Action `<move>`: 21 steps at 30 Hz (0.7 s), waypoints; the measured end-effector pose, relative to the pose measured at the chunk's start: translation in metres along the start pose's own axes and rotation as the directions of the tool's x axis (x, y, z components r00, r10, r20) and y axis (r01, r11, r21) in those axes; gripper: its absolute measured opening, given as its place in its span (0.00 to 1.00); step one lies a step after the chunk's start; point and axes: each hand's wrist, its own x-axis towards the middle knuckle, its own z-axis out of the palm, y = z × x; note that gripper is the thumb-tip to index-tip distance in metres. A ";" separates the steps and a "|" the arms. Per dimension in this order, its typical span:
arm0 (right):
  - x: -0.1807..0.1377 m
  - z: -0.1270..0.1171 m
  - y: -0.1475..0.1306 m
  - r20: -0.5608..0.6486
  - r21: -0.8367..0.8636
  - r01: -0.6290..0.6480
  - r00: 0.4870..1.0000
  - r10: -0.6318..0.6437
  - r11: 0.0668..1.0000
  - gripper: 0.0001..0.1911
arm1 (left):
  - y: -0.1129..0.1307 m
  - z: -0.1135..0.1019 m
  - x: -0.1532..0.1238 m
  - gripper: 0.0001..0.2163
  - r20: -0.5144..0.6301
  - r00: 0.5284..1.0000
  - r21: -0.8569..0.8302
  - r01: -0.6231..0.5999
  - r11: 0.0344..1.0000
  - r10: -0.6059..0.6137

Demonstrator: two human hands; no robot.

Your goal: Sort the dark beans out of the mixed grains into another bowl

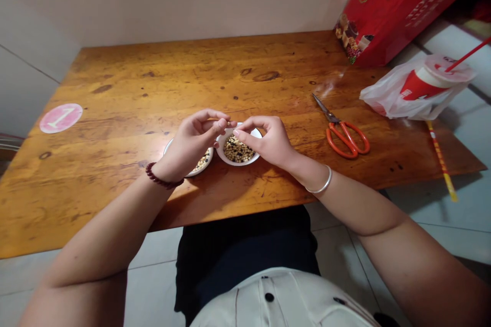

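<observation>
Two white bowls stand side by side near the front edge of the table. The right bowl holds mixed pale and dark beans. Partly covered by my left hand, the left bowl shows pale and dark beans too. My left hand's thumb and fingers are pinched around a tiny tan piece that looks like a bean, above the right bowl. My right hand is over that bowl's right rim, thumb and index finger together; anything between them is too small to make out.
Orange-handled scissors lie on the wooden table to the right. Beyond them are a red cup in a plastic bag, a yellow-and-red stick and a large red box. A pink number sticker is at left.
</observation>
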 end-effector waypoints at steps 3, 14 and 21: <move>0.000 0.000 0.000 0.005 -0.011 -0.007 1.000 0.007 1.000 0.06 | 0.000 0.000 0.000 0.16 0.013 1.000 0.013 -0.010 1.000 0.009; 0.001 0.002 0.006 0.020 -0.015 -0.035 0.999 0.035 0.999 0.05 | 0.003 -0.005 0.000 0.16 0.047 0.984 0.212 -0.176 0.961 0.170; 0.001 0.003 0.012 0.098 -0.004 -0.037 0.995 0.037 0.999 0.08 | 0.009 -0.013 0.000 0.11 0.158 0.979 0.326 -0.178 0.928 0.132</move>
